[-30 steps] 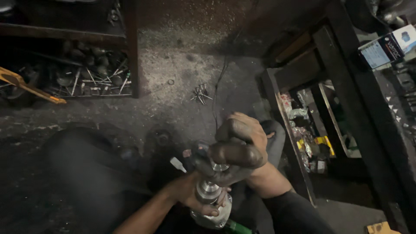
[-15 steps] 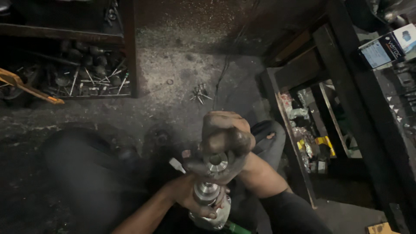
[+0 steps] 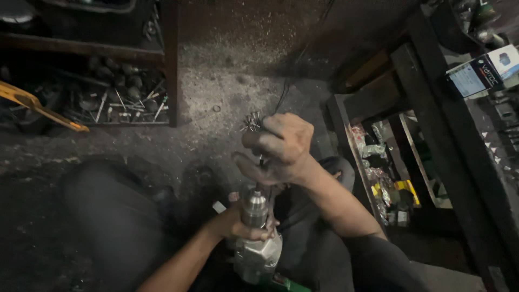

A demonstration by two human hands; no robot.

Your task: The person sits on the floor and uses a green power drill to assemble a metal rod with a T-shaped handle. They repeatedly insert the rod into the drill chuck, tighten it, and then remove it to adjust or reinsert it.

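A silver power drill (image 3: 258, 254) stands with its steel chuck (image 3: 254, 206) pointing up, low in the middle of the head view. My left hand (image 3: 238, 226) is wrapped around the drill body just under the chuck. My right hand (image 3: 281, 148) hovers as a grimy fist a little above the chuck, apart from it. A thin dark metal piece (image 3: 261, 160) pokes out under the fingers; its kind is unclear. My dark-trousered knee (image 3: 113, 216) lies to the left of the drill.
A wooden shelf at the left holds a tray of bolts and rods (image 3: 124, 103) and a yellow tool handle (image 3: 43, 111). Loose screws (image 3: 251, 121) and a black cable (image 3: 292, 70) lie on the gritty floor. A dark rack with small packets (image 3: 386, 181) stands close on the right.
My right hand has risen off the chuck, where it was clamped before, and now sits higher above it. The left hand and the drill have stayed in place.
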